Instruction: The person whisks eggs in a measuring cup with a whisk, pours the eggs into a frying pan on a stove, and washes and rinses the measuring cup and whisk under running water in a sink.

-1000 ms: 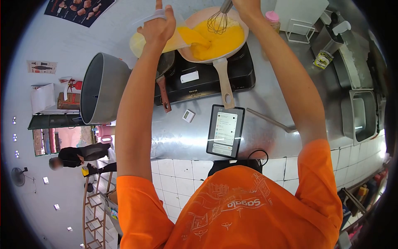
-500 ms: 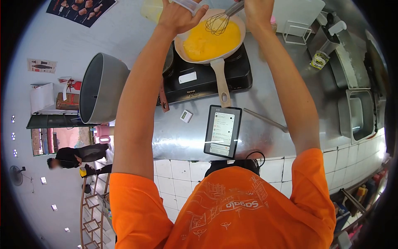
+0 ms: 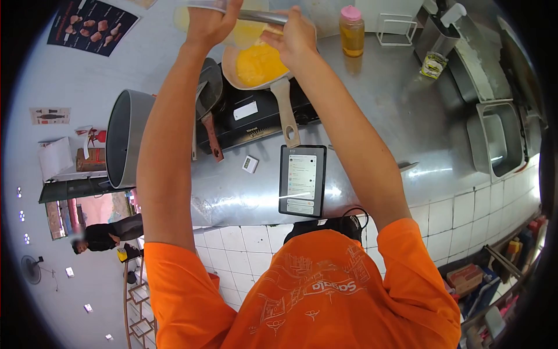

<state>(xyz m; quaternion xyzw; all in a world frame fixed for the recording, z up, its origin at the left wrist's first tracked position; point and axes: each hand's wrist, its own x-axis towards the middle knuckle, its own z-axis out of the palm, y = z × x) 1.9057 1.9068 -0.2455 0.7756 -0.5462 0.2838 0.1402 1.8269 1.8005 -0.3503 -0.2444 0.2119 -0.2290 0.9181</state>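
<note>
At the top, my left hand (image 3: pixel 214 24) is closed on the handle of a translucent container (image 3: pixel 247 34), which is tipped above the pan. My right hand (image 3: pixel 295 38) grips a metal whisk (image 3: pixel 264 17) that lies sideways over the container; its wires are hard to make out. Beneath my hands, a light-coloured pan (image 3: pixel 229 72) holds yellow liquid (image 3: pixel 258 64) on a black stove (image 3: pixel 235 131), its beige handle pointing towards me. A dark pan (image 3: pixel 210 87) with a brown handle stands to the left of it.
A tablet (image 3: pixel 302 180) and a small white timer (image 3: pixel 250 164) lie on the metal counter (image 3: pixel 401 122). To the right stand a pink-lidded jar (image 3: pixel 352 35), a white rack (image 3: pixel 396 30) and a metal tray (image 3: pixel 496 139). A large pot (image 3: pixel 129 139) and a person (image 3: pixel 104 234) are at left.
My right hand has moved left with the whisk, out of the pan and over the container. The stream of yellow liquid seen earlier no longer shows. The view has shifted, bringing the jar into sight.
</note>
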